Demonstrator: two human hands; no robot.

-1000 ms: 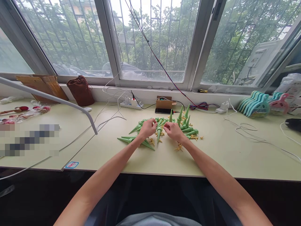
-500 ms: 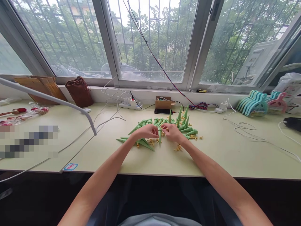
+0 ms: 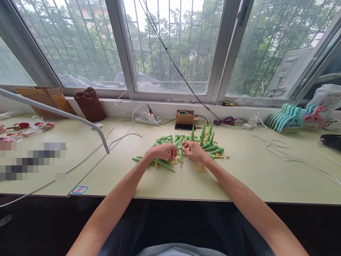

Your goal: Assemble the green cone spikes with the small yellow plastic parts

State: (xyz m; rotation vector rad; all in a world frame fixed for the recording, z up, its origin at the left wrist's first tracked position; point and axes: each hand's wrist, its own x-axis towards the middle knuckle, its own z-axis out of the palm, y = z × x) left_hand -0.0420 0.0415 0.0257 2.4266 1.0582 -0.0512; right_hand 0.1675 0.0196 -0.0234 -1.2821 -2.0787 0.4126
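A green plastic plant watering spike [image 3: 180,158] points downward between my hands. My right hand [image 3: 194,151] is closed, its fingertips pinching the spike's wide top end. Just left of the spike, my left hand [image 3: 166,152] has its fingers curled together; whatever they may hold is hidden. Around both hands lies a pile of green spikes [image 3: 210,146], some standing upright with tips up. Small yellow valve pieces [image 3: 202,168] are scattered near my right wrist, and a yellow valve [image 3: 156,164] lies by the spikes under my left wrist.
A black phone [image 3: 185,126] and a small cardboard box [image 3: 184,116] sit behind the pile. A power strip [image 3: 148,120] stands left of them. Grey cables cross the table's left side. Teal hangers [image 3: 287,120] stand at the right. Another person's fingers [image 3: 2,128] show at the left edge.
My left hand has shifted slightly left, away from the spike's top. My right hand stays nearly in place with the spike. Another person's fingers have come in at the far left.
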